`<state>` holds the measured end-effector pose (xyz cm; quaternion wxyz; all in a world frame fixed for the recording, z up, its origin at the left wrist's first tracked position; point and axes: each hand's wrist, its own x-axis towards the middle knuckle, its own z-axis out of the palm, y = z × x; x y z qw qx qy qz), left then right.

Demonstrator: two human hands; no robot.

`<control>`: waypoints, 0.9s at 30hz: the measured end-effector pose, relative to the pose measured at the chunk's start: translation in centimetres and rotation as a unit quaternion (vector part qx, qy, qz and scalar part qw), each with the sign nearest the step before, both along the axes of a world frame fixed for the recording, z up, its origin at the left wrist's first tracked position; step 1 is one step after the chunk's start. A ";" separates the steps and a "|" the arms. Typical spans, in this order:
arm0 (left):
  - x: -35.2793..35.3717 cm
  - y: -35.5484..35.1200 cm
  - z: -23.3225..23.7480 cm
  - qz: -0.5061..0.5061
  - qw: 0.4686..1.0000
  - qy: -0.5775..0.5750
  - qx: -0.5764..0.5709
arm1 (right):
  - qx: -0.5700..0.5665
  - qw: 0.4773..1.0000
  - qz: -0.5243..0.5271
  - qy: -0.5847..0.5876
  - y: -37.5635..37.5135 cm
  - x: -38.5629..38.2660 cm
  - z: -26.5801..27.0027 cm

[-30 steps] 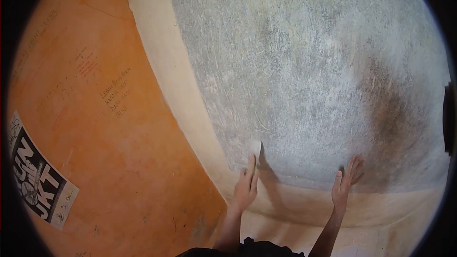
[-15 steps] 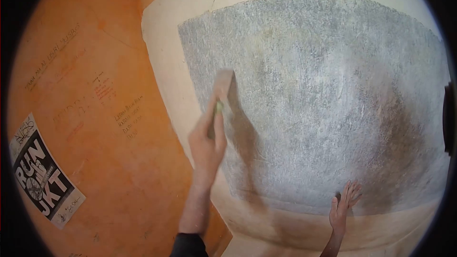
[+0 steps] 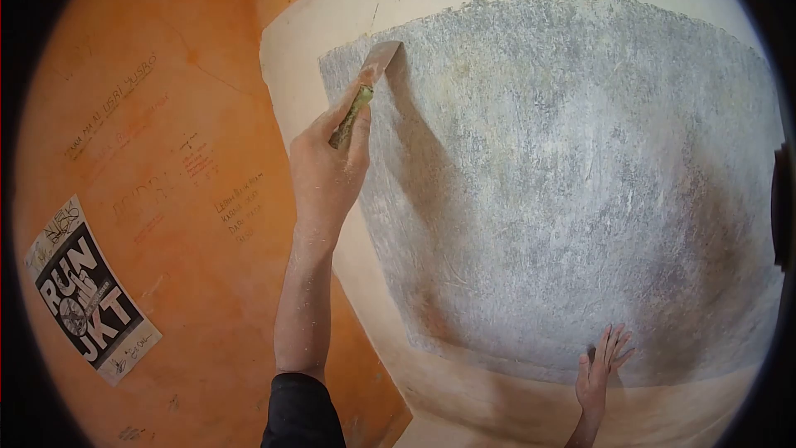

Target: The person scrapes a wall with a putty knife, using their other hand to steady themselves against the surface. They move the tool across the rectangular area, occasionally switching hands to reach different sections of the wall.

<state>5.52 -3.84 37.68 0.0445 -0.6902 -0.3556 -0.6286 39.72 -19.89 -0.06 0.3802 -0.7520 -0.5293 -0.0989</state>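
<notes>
My left hand [image 3: 327, 170] is closed round the greenish handle of a scraper [image 3: 381, 60]. Its flat metal blade points up and lies at the upper left corner of the grey patch [image 3: 531, 166] on the wall. Pale specks of dust dot my left forearm. At the lower right, my right hand [image 3: 599, 369] rests flat near the bottom edge of that patch, fingers spread and pointing up, with nothing in it.
A cream border [image 3: 303, 75] frames the rough grey area. To the left is an orange wall [image 3: 207, 299] with handwriting and a black-and-white poster [image 3: 87, 294]. A dark object [image 3: 781, 207] shows at the right edge. Shadows fall across the grey surface.
My left hand has moved up and slightly left with the scraper, from the patch's left side to its top corner. My right hand stays in about the same place.
</notes>
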 end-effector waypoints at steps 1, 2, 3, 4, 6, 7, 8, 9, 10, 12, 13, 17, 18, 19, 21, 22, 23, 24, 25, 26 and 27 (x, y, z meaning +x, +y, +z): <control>-0.1 0.3 0.1 0.002 1.000 0.000 0.003 | 0.003 1.000 0.002 0.000 0.1 0.1 -0.1; -0.4 0.9 -0.2 0.019 1.000 0.005 0.009 | 0.002 1.000 0.003 0.005 0.1 0.1 -0.2; -0.5 1.2 -0.3 0.037 0.999 0.009 0.015 | 0.001 1.000 0.004 0.009 0.1 0.1 -0.3; -0.6 1.1 -0.4 0.040 0.999 0.009 0.015 | 0.000 1.000 0.007 0.009 0.1 0.1 -0.3; -0.7 0.7 -0.6 0.014 0.999 0.012 0.044 | 0.001 1.000 0.004 0.009 0.2 0.2 -0.4; -0.9 0.4 -0.5 0.015 0.999 0.012 0.046 | 0.004 1.000 0.006 0.009 0.3 0.3 -0.5; -1.3 0.1 -0.2 0.020 0.999 0.020 0.029 | 0.010 1.000 0.006 0.005 0.3 0.4 -0.8; -1.5 -0.2 0.1 0.027 0.999 0.029 0.010 | 0.014 1.000 0.008 0.001 0.4 0.5 -1.1; -1.5 -0.3 0.4 0.029 0.999 0.030 0.009 | 0.014 1.000 0.011 0.002 0.4 0.6 -1.5; -1.1 -0.3 1.6 0.011 1.000 0.008 0.023 | 0.003 1.000 -0.014 -0.023 0.9 0.9 -2.0; -1.0 -0.3 2.1 0.013 1.000 0.008 0.023 | 0.004 1.000 -0.011 -0.023 1.1 1.0 -2.4; -1.1 -0.2 2.3 0.024 0.999 -0.009 0.021 | 0.018 0.998 -0.029 -0.060 1.5 1.3 -3.0; -0.9 -0.1 2.4 0.039 0.999 -0.007 0.027 | 0.009 0.999 -0.029 -0.045 1.5 1.2 -3.1; -0.7 0.1 2.6 0.036 0.999 -0.003 0.029 | 0.011 0.999 -0.032 -0.041 1.6 1.0 -3.3; -0.7 0.4 2.9 0.036 0.999 -0.013 0.034 | 0.024 0.997 -0.039 -0.056 1.9 1.1 -3.4; -1.0 0.1 2.8 0.039 0.999 -0.017 0.033 | 0.024 0.997 -0.035 -0.059 2.0 1.2 -3.6; -1.1 -0.1 2.5 0.031 0.999 -0.015 0.024 | 0.022 0.996 -0.040 -0.071 1.9 1.6 -4.0; -1.0 -0.1 2.8 0.018 1.000 -0.007 0.020 | 0.026 0.995 -0.049 -0.077 2.2 1.6 -4.2; -0.7 0.1 3.4 0.015 1.000 -0.002 0.027 | 0.032 0.996 -0.053 -0.071 2.8 1.5 -4.3; -0.8 0.3 3.5 0.010 0.999 -0.002 0.032 | 0.043 0.993 -0.060 -0.088 2.8 1.6 -4.3; -1.3 0.3 3.3 0.009 0.999 -0.005 0.036 | 0.052 0.991 -0.062 -0.107 2.9 1.5 -4.4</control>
